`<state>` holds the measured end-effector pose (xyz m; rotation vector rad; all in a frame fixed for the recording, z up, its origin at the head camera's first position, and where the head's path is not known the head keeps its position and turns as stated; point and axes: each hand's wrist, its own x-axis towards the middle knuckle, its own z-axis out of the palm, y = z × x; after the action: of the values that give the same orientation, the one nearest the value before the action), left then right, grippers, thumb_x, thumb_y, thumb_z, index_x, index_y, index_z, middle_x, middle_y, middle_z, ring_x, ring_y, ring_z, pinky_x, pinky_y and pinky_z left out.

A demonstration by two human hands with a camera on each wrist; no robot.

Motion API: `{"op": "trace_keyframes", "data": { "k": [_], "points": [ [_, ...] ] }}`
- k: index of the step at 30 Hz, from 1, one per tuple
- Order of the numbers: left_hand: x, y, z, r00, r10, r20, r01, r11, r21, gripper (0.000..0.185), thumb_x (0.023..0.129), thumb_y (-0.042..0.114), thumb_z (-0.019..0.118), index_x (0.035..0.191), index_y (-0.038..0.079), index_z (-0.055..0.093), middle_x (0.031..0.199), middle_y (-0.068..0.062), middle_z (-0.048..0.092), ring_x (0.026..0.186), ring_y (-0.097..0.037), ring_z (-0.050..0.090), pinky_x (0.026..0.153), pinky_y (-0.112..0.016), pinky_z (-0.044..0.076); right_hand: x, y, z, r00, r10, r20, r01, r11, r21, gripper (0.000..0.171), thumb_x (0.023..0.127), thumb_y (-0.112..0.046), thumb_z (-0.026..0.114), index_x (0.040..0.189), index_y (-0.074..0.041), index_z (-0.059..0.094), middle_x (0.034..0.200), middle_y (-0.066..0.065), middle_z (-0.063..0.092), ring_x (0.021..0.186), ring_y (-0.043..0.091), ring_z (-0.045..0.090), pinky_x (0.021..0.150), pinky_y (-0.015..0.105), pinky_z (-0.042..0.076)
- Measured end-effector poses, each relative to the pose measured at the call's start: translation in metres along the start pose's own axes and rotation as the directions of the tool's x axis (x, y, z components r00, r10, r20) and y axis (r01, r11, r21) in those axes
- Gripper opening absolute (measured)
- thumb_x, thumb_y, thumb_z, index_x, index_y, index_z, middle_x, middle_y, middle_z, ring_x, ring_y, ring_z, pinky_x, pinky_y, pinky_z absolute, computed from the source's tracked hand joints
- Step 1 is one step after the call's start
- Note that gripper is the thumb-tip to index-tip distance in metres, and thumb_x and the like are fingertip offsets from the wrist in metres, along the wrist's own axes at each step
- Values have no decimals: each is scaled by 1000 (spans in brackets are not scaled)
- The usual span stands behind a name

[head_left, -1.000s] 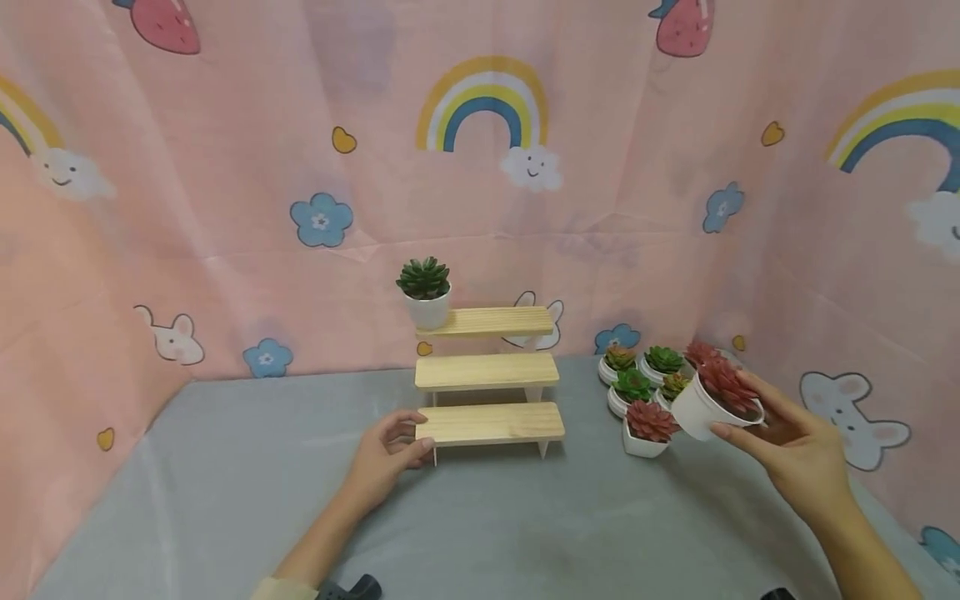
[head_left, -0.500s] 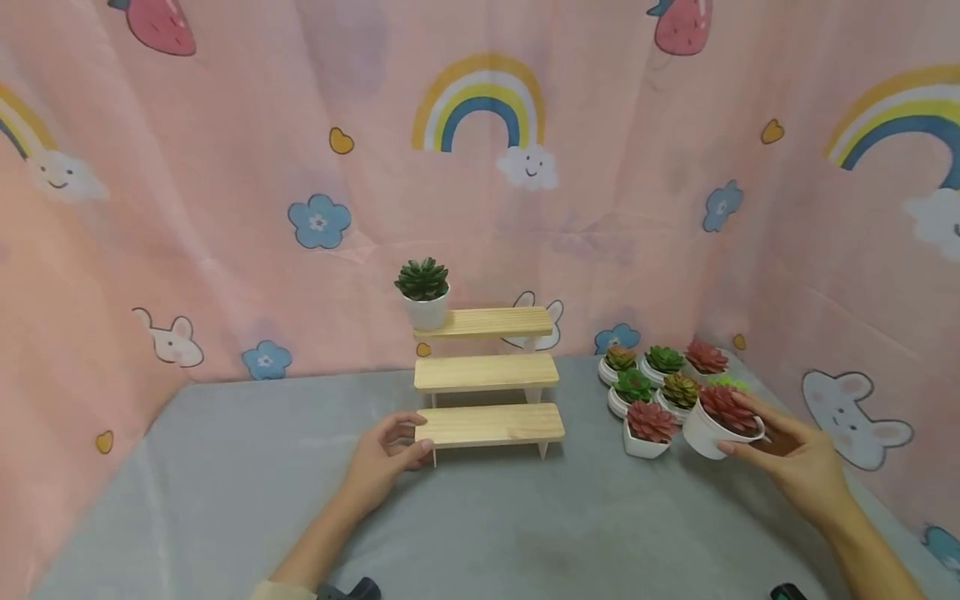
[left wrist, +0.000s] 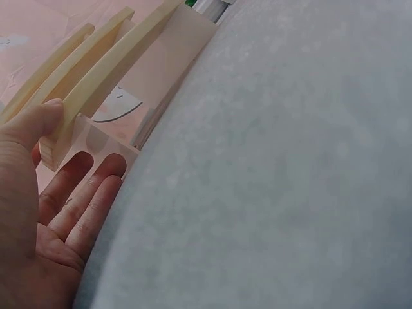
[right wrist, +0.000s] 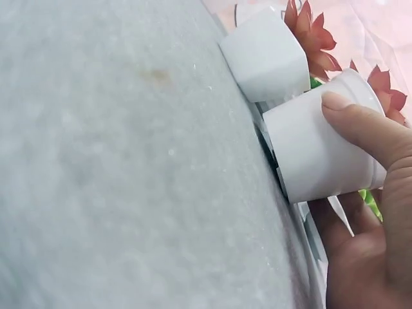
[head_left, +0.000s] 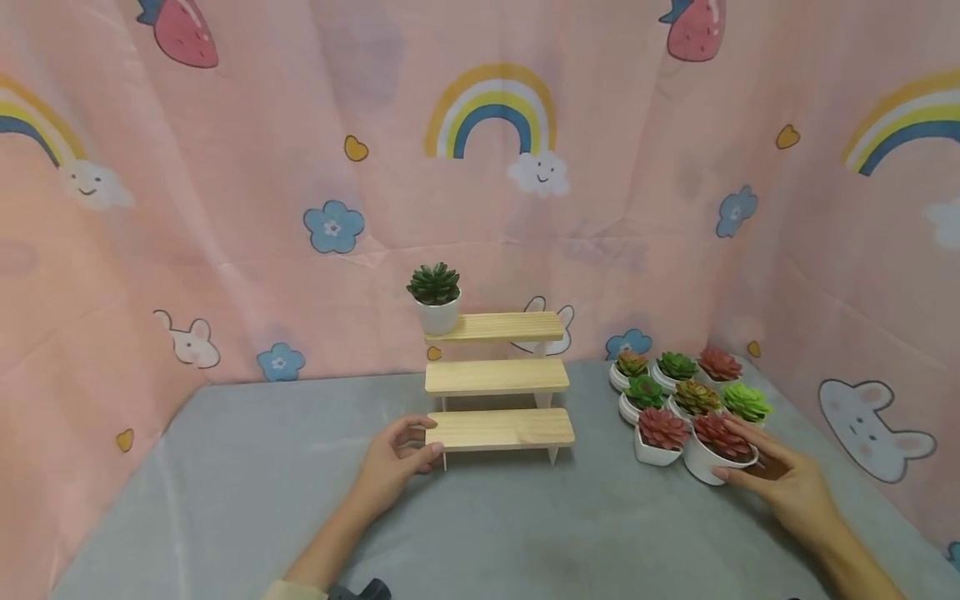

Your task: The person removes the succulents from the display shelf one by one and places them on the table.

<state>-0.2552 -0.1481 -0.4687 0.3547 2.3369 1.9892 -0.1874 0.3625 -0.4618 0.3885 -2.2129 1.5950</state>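
Note:
My right hand (head_left: 798,492) holds a red succulent in a white round pot (head_left: 711,460), thumb on the near side of the pot. In the right wrist view the white pot (right wrist: 322,138) stands slightly tilted at the grey tabletop, close beside an angular white pot (right wrist: 267,55). My left hand (head_left: 393,462) pinches the left end of the lowest board of a three-step wooden shelf (head_left: 498,429). The left wrist view has the thumb (left wrist: 42,122) on that board's edge, with other fingers below it near a clear support. A dark green succulent (head_left: 435,300) in a white pot sits on the top step's left end.
Several potted succulents crowd the right side of the table, among them a bright green one (head_left: 746,402), a red one (head_left: 663,430) and an orange-green one (head_left: 632,363). A pink patterned curtain (head_left: 480,217) hangs behind and along both sides of the grey table (head_left: 300,467).
My right hand has lowered the red succulent to the table at the front of the group, levelling its pot. The left hand keeps its grip on the shelf. The head view has shifted slightly.

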Motion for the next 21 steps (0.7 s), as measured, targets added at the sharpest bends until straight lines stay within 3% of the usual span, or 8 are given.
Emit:
{"op": "trace_keyframes", "data": {
  "k": [15,21],
  "points": [
    [-1,0,-1,1000,0,0,0,1000,-19,39,89,17,78,123,7,61,107,-19,69,82,-16,75,70,-29,62,-7,-5,3,999,33,42,-26,987,-157,69,81,15,74,144,8,48,151,-22,47,133,-19,39,92,0,44],
    [-1,-1,1,1000,4,11,-4,1000,-16,40,90,18,78,124,7,61,109,-19,69,84,-17,75,71,-28,62,0,-24,-5,998,37,42,-20,933,-360,74,83,1,79,150,-4,47,143,-36,43,128,-26,34,94,-5,34]
  ]
}}
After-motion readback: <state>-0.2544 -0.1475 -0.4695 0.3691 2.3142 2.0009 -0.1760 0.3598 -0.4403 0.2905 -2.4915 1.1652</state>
